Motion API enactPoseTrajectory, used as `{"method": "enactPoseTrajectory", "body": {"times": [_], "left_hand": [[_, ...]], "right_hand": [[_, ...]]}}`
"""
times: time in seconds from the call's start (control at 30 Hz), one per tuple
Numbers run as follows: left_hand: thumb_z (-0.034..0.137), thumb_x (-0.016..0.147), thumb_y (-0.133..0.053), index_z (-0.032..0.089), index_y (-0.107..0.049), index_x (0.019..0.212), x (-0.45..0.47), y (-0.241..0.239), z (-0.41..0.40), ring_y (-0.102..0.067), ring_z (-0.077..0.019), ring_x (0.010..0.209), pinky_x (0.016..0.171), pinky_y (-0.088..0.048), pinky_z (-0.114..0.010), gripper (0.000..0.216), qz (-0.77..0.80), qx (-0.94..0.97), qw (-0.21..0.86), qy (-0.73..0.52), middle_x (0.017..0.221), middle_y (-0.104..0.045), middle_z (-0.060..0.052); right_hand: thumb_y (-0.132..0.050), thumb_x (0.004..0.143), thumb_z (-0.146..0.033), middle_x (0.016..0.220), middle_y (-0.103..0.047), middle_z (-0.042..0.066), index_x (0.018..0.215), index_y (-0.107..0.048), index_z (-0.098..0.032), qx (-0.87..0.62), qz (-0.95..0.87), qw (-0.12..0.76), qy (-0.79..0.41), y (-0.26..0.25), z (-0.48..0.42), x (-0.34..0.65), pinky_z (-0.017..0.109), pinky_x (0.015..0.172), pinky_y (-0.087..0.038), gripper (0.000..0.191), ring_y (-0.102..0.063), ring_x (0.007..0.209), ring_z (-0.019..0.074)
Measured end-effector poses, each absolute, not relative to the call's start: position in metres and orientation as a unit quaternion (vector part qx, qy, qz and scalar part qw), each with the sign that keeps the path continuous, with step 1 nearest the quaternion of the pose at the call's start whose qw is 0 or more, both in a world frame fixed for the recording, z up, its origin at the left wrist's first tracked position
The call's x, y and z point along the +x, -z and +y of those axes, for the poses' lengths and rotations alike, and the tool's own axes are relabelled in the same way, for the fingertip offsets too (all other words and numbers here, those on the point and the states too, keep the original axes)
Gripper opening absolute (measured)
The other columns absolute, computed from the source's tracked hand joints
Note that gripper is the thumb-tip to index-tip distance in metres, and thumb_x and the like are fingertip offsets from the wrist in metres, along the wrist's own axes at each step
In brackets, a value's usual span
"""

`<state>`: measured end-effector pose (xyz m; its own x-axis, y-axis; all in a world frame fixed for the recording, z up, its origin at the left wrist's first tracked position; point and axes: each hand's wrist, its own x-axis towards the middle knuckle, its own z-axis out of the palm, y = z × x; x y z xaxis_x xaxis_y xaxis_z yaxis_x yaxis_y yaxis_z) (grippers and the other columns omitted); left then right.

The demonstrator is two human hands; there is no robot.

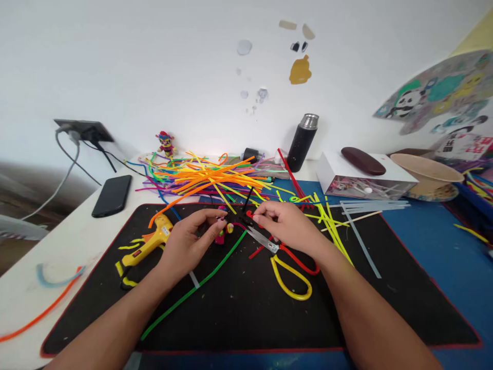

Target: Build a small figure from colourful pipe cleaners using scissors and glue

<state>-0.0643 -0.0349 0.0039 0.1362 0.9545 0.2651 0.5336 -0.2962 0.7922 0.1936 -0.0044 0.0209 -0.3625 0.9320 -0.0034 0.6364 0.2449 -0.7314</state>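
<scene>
My left hand is closed in a pinch on a small pipe-cleaner figure in magenta with yellow bits. Its shape is partly hidden by my fingers. Across from it, my right hand is closed, thumb and forefinger together at a small red piece; what kind it is I cannot make out. Just below the right hand lie scissors with one yellow and one red handle, blades toward the figure. A green pipe cleaner stretches over the black mat. Beside my left wrist rests a yellow glue gun.
Behind the hands spreads a heap of coloured pipe cleaners. A black thermos, a white box and a tan bowl stand along the wall. A phone lies at left. Clear glue sticks are on the right.
</scene>
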Motion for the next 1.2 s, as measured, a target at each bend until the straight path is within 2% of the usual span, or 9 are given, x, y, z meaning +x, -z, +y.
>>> {"method": "enactPoseTrajectory", "body": {"times": [0.17, 0.47, 0.87, 1.2], "left_hand": [[0.047, 0.097, -0.064, 0.023, -0.08, 0.107, -0.066, 0.001, -0.031, -0.075, -0.0212, 0.082, 0.078, -0.059, -0.032, 0.03, 0.517, 0.73, 0.227, -0.386, 0.096, -0.082, -0.006], [0.049, 0.097, -0.063, 0.022, -0.08, 0.105, -0.072, 0.005, -0.024, -0.075, -0.0221, 0.081, 0.075, -0.059, -0.033, 0.033, 0.529, 0.722, 0.208, -0.395, 0.097, -0.083, -0.006], [0.04, 0.1, -0.062, 0.024, -0.079, 0.106, -0.074, 0.008, -0.022, -0.076, -0.0212, 0.086, 0.081, -0.06, -0.032, 0.024, 0.49, 0.756, 0.188, -0.391, 0.097, -0.082, -0.004], [0.038, 0.101, -0.063, 0.024, -0.078, 0.107, -0.077, 0.006, -0.024, -0.076, -0.0195, 0.086, 0.078, -0.059, -0.029, 0.022, 0.477, 0.765, 0.163, -0.401, 0.097, -0.082, -0.004]], "right_hand": [[-0.061, 0.098, -0.025, 0.071, -0.068, 0.0, 0.09, -0.073, -0.021, -0.568, -0.781, 0.162, -0.205, -0.014, 0.009, 0.209, 0.027, 0.061, -0.031, 0.015, -0.056, 0.063, 0.0149], [-0.059, 0.096, -0.014, 0.093, -0.08, 0.003, 0.087, -0.078, -0.022, -0.553, -0.805, 0.064, -0.206, -0.018, 0.005, 0.208, 0.026, 0.067, -0.036, 0.022, -0.068, 0.081, 0.0188], [-0.06, 0.1, -0.025, 0.094, -0.081, 0.005, 0.091, -0.079, -0.022, -0.59, -0.787, 0.035, -0.179, -0.016, 0.008, 0.207, 0.029, 0.067, -0.038, 0.021, -0.072, 0.086, 0.0229], [-0.056, 0.105, -0.031, 0.094, -0.08, 0.006, 0.096, -0.077, -0.022, -0.625, -0.764, 0.03, -0.155, -0.018, 0.012, 0.21, 0.029, 0.067, -0.039, 0.024, -0.072, 0.085, 0.0225]]}}
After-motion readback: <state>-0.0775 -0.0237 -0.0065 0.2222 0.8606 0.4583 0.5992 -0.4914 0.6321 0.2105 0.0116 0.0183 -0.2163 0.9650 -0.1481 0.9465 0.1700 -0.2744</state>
